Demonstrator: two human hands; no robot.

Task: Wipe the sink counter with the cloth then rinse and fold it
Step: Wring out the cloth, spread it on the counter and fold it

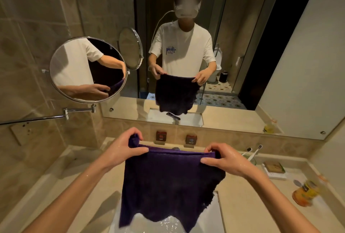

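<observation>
A dark purple cloth (168,182) hangs spread out above the white sink (214,219), its top edge stretched level between my hands. My left hand (125,146) pinches the cloth's upper left corner, which bunches up above the fingers. My right hand (222,158) grips the upper right corner, thumb in front. Both hands look wet. The cloth's ragged lower edge dangles over water in the basin. The beige counter (89,182) lies on either side of the sink. The cloth hides most of the tap.
Hot and cold knobs (161,136) sit on the backsplash. To the right stand a glass with toothbrushes (252,155), a soap box (274,169) and an orange bottle (306,193). A round swing mirror (87,70) sticks out at the left; the wall mirror fills the back.
</observation>
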